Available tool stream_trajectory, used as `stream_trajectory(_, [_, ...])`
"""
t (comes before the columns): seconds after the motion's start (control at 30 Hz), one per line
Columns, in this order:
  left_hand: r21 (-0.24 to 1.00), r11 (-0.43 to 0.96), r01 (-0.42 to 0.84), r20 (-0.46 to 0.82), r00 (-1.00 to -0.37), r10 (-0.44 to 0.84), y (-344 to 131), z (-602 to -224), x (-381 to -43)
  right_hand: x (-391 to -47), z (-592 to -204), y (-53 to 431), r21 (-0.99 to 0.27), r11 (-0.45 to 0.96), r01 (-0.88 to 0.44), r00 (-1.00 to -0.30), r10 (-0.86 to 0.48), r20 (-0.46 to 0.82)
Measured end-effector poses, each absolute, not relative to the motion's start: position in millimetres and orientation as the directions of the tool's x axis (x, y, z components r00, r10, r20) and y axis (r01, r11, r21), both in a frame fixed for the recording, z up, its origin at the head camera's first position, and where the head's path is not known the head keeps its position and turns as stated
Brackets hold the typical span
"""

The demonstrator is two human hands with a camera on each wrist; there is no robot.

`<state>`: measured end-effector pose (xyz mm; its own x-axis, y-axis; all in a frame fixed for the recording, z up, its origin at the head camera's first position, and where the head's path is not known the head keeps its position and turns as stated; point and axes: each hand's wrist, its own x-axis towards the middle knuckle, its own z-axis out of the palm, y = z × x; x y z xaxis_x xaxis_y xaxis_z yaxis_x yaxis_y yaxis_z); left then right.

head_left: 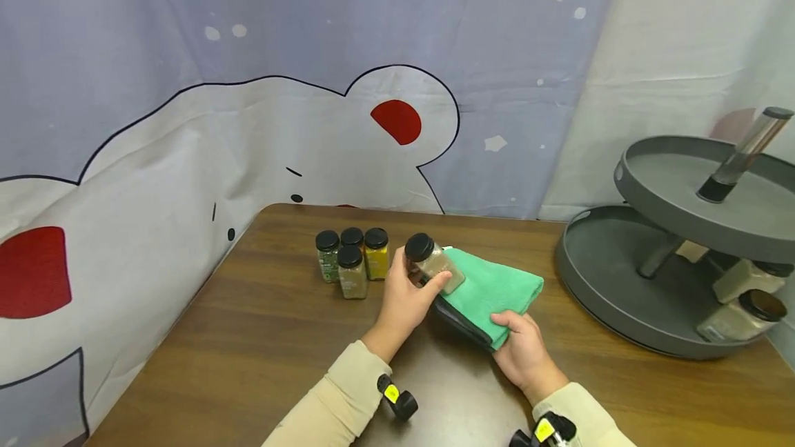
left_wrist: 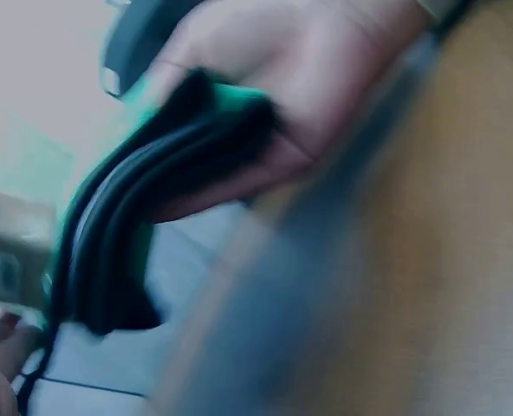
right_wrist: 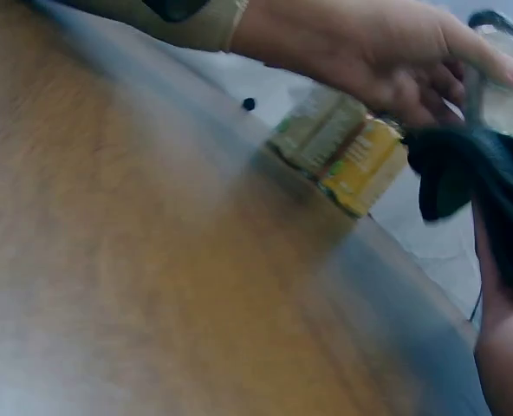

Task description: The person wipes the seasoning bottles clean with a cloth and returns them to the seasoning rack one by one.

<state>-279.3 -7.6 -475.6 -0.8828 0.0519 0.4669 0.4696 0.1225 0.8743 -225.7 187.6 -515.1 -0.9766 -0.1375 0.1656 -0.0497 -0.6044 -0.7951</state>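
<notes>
In the head view my left hand (head_left: 406,299) grips a clear spice jar (head_left: 442,271) with a black lid and pale contents, tilted over the table. My right hand (head_left: 524,350) pinches a folded green cloth (head_left: 497,285) with a dark edge, its thumb lying on top. The cloth lies right against the jar's side. In the left wrist view the cloth's dark layered border (left_wrist: 126,208) hangs from the right hand (left_wrist: 274,78), blurred. The right wrist view has the left hand (right_wrist: 369,52) around the jar (right_wrist: 503,82), above the cloth's dark edge (right_wrist: 490,173).
Several spice jars (head_left: 352,274) with black lids stand together on the wooden table (head_left: 261,364), left of my hands. At the right is a grey two-tier turntable rack (head_left: 596,295), with more jars (head_left: 739,316) on its lower tier. A printed curtain (head_left: 310,130) hangs behind the table.
</notes>
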Motion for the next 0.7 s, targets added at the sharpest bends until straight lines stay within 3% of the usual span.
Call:
stream_trajectory(0.1, [0.859, 0.237, 0.454, 0.445, -0.891, 0.092, -13.9, -458.9, -279.3, -228.2, -511.8, 191.9, -0.83, -0.544, -0.118, -0.991, 0.016, 0.13])
stream_trajectory(0.23, [0.74, 0.485, 0.467, 0.432, -0.882, 0.19, -18.7, -442.6, -276.2, -230.5, -507.9, 191.6, -0.948, -0.269, -0.171, -0.979, 0.157, 0.132])
stream_trajectory(0.33, [0.597, 0.621, 0.508, 0.426, -0.857, 0.291, -18.0, -440.2, -272.8, -227.0, -505.9, 186.9, -0.978, -0.008, -0.208, -0.965, 0.167, 0.203])
stream_trajectory(0.47, [0.495, 0.65, 0.577, 0.419, -0.813, 0.404, -15.6, -441.3, -268.8, -220.1, -504.7, 180.6, -0.93, 0.219, -0.295, -0.942, 0.098, 0.322])
stream_trajectory(0.53, [0.53, 0.612, 0.586, 0.388, -0.81, 0.44, -15.1, -440.9, -267.8, -217.2, -504.4, 179.6, -0.905, 0.267, -0.33, -0.929, 0.077, 0.362])
stream_trajectory(0.6, [0.655, 0.524, 0.544, 0.309, -0.826, 0.472, -15.4, -439.8, -267.8, -214.3, -503.1, 179.0, -0.892, 0.275, -0.359, -0.916, 0.08, 0.393])
stream_trajectory(0.63, [0.756, 0.446, 0.479, 0.238, -0.836, 0.494, -15.7, -439.9, -268.6, -213.0, -502.3, 178.8, -0.887, 0.271, -0.374, -0.908, 0.086, 0.41])
stream_trajectory(0.7, [0.935, 0.267, 0.233, 0.054, -0.838, 0.542, -17.2, -440.1, -270.3, -210.5, -500.7, 178.1, -0.878, 0.267, -0.398, -0.896, 0.092, 0.434])
